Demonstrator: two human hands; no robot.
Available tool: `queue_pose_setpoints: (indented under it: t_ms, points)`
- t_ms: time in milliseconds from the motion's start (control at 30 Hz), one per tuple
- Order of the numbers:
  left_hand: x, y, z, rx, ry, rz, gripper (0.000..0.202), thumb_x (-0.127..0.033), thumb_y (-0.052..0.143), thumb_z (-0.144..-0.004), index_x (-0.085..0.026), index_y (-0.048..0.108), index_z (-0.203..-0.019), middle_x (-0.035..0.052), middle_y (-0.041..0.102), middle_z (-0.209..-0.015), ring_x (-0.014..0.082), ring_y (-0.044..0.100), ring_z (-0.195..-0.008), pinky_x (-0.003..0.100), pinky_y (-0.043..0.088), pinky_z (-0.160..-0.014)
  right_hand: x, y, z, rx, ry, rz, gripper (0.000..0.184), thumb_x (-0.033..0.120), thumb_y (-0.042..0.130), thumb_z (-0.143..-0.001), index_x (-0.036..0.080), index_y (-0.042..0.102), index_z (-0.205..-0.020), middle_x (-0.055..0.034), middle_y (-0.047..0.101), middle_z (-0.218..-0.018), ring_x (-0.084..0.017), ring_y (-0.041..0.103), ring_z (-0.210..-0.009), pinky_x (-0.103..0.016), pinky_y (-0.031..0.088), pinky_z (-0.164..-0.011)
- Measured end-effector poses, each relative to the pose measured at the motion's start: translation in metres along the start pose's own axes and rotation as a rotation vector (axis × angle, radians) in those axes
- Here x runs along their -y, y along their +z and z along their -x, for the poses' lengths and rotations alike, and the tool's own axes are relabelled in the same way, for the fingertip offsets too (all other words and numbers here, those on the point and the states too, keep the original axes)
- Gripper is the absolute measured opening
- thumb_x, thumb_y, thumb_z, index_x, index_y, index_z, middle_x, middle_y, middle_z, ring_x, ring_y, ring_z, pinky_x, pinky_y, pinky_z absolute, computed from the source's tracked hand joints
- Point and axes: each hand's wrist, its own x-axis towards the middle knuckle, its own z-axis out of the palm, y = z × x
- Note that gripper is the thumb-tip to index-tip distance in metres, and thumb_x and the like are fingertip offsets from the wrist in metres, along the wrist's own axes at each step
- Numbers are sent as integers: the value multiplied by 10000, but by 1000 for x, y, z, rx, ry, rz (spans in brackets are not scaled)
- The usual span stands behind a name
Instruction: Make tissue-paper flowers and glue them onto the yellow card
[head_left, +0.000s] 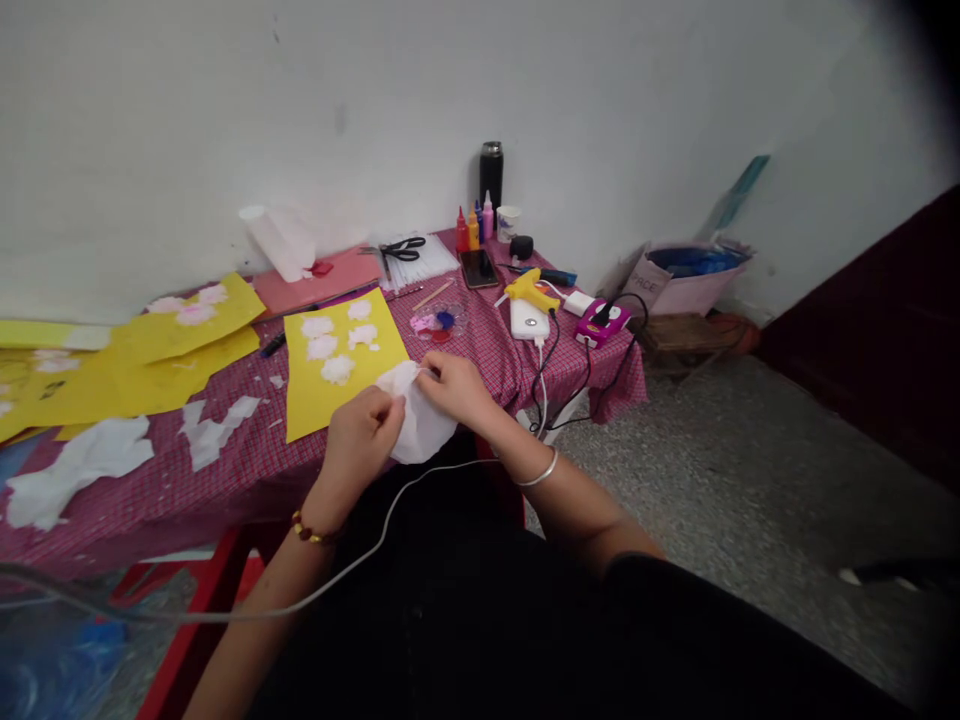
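Note:
Both hands pinch a thin white tissue sheet over the front edge of the table. My left hand grips its left side, fingers curled. At the sheet's upper right, my right hand is closed on it with thumb and fingertips. Just beyond lies a yellow sheet of paper with several white, crumpled tissue pieces on it. Torn tissue scraps rest on the checked tablecloth to the left.
More yellow sheets cover the left. Toward the back stand a tissue roll, scissors, paint bottles and a black flask. A yellow glue gun, a phone and a purple power strip with trailing cords lie right.

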Motion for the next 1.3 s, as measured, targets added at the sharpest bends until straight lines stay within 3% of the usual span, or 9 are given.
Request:
queue_pose_setpoints:
  t_ms: [167, 233, 367, 567, 700, 800, 967, 1133, 1300]
  points:
    - [23, 3, 3, -52, -180, 24, 380, -344, 541, -847, -215, 370, -533, -41, 376, -501, 132, 389, -502, 271, 259, -536, -20, 7, 2, -27, 107, -174, 218, 336, 544, -833, 198, 500, -670, 37, 499, -625, -122, 450, -606, -253, 299, -582]
    - [27, 5, 2, -35, -240, 58, 289, -366, 599, -803, -214, 452, -606, -43, 451, -533, 137, 443, -523, 256, 291, -535, -21, 11, 5, -13, 93, -234, 213, 341, 544, -833, 197, 505, -683, 40, 497, -634, -119, 450, -613, -248, 302, -581]
    - [18, 3, -6, 26, -342, 198, 237, -409, 684, -727, -202, 589, -792, -33, 559, -595, 152, 503, -553, 243, 339, -519, -15, 13, 10, -12, 49, -327, 212, 354, 544, -843, 200, 497, -705, 45, 469, -638, -115, 425, -600, -248, 302, -569]
    - [0, -3, -10, -38, -389, 518, 293, -416, 608, -801, -194, 573, -612, -11, 518, -550, 136, 459, -520, 234, 352, -471, -4, 8, 13, -105, 71, -356, 202, 381, 520, -869, 208, 505, -766, 37, 456, -655, -127, 424, -615, -257, 321, -584]
    - [2, 4, -2, -15, -484, 561, 195, -329, 758, -662, -168, 648, -662, 1, 592, -601, 140, 503, -554, 229, 397, -484, 2, 5, 16, -117, 58, -379, 212, 396, 509, -886, 213, 509, -780, 34, 468, -669, -127, 431, -620, -257, 326, -587]
    - [4, 8, 4, 25, -560, 701, 200, -280, 791, -599, -148, 687, -706, 24, 643, -649, 148, 545, -568, 239, 441, -501, 6, 0, 19, -71, 39, -417, 228, 422, 530, -881, 209, 532, -800, 30, 495, -687, -125, 447, -627, -252, 336, -592]
    - [-4, 5, 4, 45, -707, 966, 313, -280, 802, -548, -126, 713, -805, 55, 694, -680, 162, 604, -546, 257, 495, -509, 8, -8, 24, 147, -19, -397, 285, 452, 673, -790, 190, 614, -885, -2, 621, -812, -154, 546, -725, -251, 389, -636]
    - [-3, 4, 3, -6, -760, 1013, 349, -238, 799, -491, -121, 712, -808, 51, 703, -663, 189, 637, -567, 274, 517, -538, 1, -6, 21, 116, 41, -329, 179, 353, 630, -820, 180, 654, -857, -6, 647, -790, -161, 567, -732, -250, 400, -637]
    - [10, 6, 4, -90, -749, 985, 371, -236, 800, -476, -111, 704, -812, 51, 718, -702, 204, 657, -630, 280, 522, -593, -7, -1, 18, 68, 119, -417, 246, 361, 641, -790, 176, 672, -948, -16, 665, -833, -166, 576, -743, -254, 433, -633]
